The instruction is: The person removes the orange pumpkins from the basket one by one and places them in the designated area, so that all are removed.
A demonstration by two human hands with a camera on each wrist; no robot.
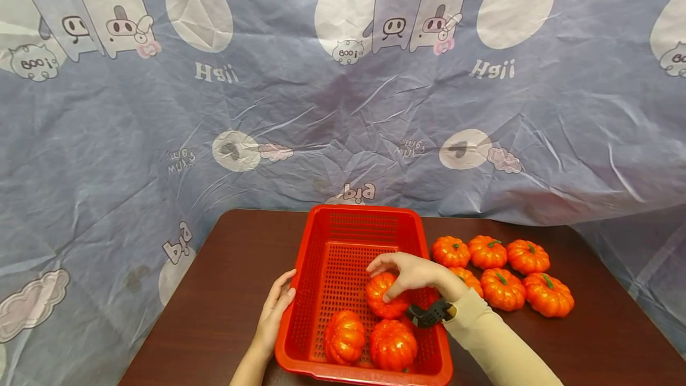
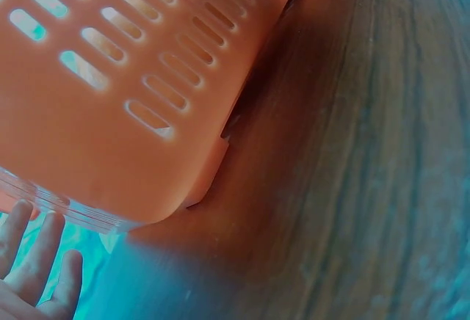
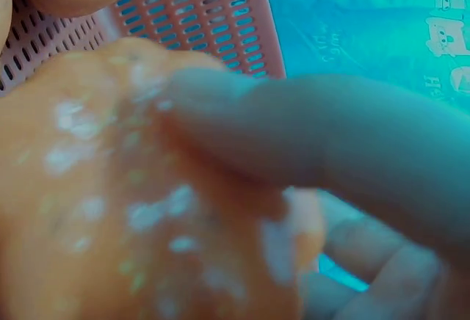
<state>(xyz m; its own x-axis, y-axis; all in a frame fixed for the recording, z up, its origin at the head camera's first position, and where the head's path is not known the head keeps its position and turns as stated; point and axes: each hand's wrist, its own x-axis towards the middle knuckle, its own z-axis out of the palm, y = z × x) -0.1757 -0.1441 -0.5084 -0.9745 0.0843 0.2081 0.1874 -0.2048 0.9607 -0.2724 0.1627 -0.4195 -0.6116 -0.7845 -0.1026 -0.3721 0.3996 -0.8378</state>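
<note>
A red plastic basket (image 1: 364, 210) with slotted walls stands on the table. My right hand (image 1: 412, 276) grips a small orange pumpkin (image 1: 382, 296) inside it, fingers on the far side and thumb across the near side. In the right wrist view the thumb (image 3: 242, 122) presses on the glossy pumpkin (image 3: 125, 210). Two more pumpkins lie at the basket's near end, one on the left (image 1: 345, 337) and one on the right (image 1: 393, 345). My left hand (image 1: 273, 314) touches the basket's left rim from outside. Its fingers look fairly straight in the left wrist view.
Right of the basket, several orange pumpkins (image 1: 502, 289) with green stems sit in two rows on the dark brown table (image 1: 230, 279). A grey-blue printed cloth (image 1: 343, 100) hangs behind the table and along its sides. The right wrist wears a black strap (image 1: 429, 314).
</note>
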